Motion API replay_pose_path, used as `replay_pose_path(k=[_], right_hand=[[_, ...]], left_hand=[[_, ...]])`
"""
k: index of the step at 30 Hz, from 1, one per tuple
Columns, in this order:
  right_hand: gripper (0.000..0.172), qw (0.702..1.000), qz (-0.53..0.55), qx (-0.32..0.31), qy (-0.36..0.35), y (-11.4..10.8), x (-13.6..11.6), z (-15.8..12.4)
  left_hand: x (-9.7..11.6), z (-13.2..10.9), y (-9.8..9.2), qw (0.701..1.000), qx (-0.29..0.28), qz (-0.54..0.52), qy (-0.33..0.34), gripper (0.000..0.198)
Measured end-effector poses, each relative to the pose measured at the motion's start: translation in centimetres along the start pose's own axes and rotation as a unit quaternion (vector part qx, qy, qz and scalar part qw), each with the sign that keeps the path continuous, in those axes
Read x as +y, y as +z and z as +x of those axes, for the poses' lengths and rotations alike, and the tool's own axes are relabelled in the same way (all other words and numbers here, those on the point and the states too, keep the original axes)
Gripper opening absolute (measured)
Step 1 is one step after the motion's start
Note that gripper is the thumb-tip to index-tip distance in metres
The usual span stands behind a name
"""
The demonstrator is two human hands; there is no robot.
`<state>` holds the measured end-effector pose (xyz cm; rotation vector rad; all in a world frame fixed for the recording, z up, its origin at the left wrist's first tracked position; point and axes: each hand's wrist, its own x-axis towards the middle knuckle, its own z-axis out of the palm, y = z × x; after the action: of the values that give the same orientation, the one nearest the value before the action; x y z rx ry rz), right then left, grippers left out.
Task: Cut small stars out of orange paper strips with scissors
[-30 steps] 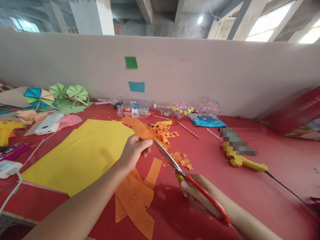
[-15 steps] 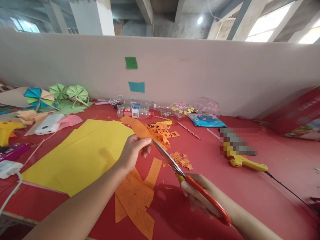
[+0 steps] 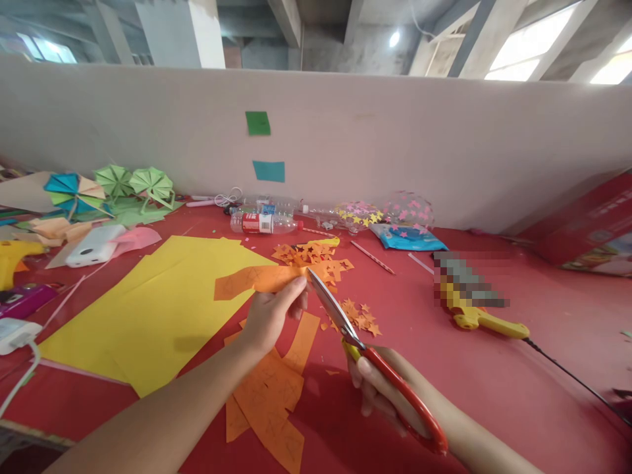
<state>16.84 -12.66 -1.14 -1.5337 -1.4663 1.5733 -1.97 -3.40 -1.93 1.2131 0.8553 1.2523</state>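
Between thumb and fingers, my left hand [image 3: 276,309] pinches an orange paper strip [image 3: 257,278] with star outlines drawn on it. My right hand [image 3: 385,382] grips scissors [image 3: 345,332] with red and yellow handles. Their blade tips meet the strip's right end, close to my left thumb. Under and beyond the blades lie cut orange paper stars [image 3: 360,316]. A heap of orange scraps [image 3: 316,257] with star-shaped holes sits behind the strip. More orange strips [image 3: 271,401] with drawn stars lie below my left hand.
Yellow paper sheets [image 3: 148,309] spread on the red table at left. Plastic bottles [image 3: 266,222], a blue packet [image 3: 409,238] and a striped straw [image 3: 372,257] lie toward the back wall. A yellow glue gun [image 3: 474,318] with a cord is at right. Folded paper umbrellas [image 3: 151,184] stand back left.
The orange strip has turned, its free end swinging left and down over the yellow paper. My left hand has shifted slightly right, and the scissors have tilted a little steeper.
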Motion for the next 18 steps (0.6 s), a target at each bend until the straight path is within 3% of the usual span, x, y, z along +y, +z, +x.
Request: replay_pose_path(k=[8, 18], right_hand=[[0.069, 0.999, -0.032, -0.001, -0.008, 0.02, -0.41, -0.08], [0.061, 0.999, 0.019, 0.011, 0.023, 0.47, -0.37, -0.01]], left_hand=[[0.09, -0.11, 0.25, 1.000, 0.005, 0.022, -0.007, 0.037], [0.38, -0.19, 0.33, 0.999, -0.004, 0.037, 0.000, 0.036]])
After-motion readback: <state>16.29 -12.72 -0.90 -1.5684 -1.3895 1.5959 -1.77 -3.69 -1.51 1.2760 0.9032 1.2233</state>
